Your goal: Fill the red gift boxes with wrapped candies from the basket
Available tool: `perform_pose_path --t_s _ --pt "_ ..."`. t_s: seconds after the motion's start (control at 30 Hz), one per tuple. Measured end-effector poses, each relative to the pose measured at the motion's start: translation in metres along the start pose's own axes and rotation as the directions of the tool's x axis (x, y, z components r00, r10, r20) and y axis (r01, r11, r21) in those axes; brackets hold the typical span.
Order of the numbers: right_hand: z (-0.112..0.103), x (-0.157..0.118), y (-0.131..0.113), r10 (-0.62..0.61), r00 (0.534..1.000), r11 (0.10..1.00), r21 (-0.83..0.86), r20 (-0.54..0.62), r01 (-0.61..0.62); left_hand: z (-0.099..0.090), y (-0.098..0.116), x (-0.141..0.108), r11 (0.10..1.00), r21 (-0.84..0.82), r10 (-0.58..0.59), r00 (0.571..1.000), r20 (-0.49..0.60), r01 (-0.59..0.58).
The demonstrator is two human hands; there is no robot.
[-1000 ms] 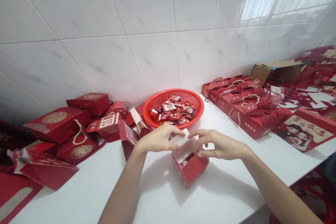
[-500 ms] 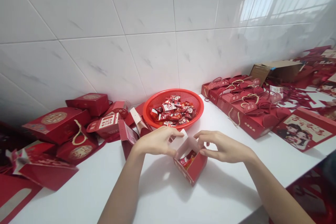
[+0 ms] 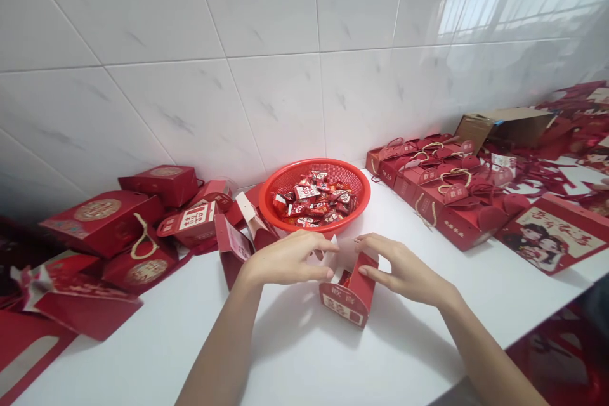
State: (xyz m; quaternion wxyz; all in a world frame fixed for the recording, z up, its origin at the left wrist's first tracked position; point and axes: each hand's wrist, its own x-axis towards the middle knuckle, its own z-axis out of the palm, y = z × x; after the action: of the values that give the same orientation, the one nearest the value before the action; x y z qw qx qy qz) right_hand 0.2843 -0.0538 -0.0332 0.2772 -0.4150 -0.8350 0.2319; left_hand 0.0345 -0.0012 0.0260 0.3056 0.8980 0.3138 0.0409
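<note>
A small red box (image 3: pixel 346 304) stands on the white table with its top open and red-wrapped sweets (image 3: pixel 346 278) inside. My left hand (image 3: pixel 295 259) is at its left side, thumb and fingers on the raised white inner flap. On the other side my right hand (image 3: pixel 394 266) pinches the red right panel between thumb and fingers. The front of the box, with printed characters, faces me. Just behind, a red plastic basket (image 3: pixel 362 193) holds many wrapped sweets.
Red gift boxes (image 3: pixel 99 222) are piled at the left, some with rope handles. Rows of closed red boxes (image 3: pixel 428 203) stand right of the basket. A cardboard carton (image 3: pixel 476 130) and red ribbons lie farther right. Behind is a tiled wall (image 3: pixel 276 114).
The small box has turned so that its printed front faces me, with that front flap now raised. Both hands have shifted slightly along with it.
</note>
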Motion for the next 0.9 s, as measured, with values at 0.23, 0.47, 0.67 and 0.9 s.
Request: perform_pose_path --t_s 0.23,0.47,0.67,0.9 --pt "0.022 -0.005 0.012 -0.026 0.986 0.997 0.071 -0.165 0.038 0.002 0.005 0.002 0.994 -0.104 0.011 1.000 -0.016 -0.013" --pt "0.038 -0.006 0.015 -0.019 0.942 0.990 0.123 -0.335 0.064 0.015 0.005 0.017 0.980 -0.191 0.082 0.981 0.177 -0.047" --pt "0.043 -0.009 0.015 0.000 0.939 0.975 0.209 -0.343 0.076 0.014 0.000 0.019 0.992 -0.116 -0.045 0.994 0.095 0.056" --pt "0.048 -0.009 0.018 -0.033 0.949 0.978 0.185 -0.314 0.095 0.022 0.002 0.022 0.956 0.146 -0.251 0.967 -0.050 0.256"
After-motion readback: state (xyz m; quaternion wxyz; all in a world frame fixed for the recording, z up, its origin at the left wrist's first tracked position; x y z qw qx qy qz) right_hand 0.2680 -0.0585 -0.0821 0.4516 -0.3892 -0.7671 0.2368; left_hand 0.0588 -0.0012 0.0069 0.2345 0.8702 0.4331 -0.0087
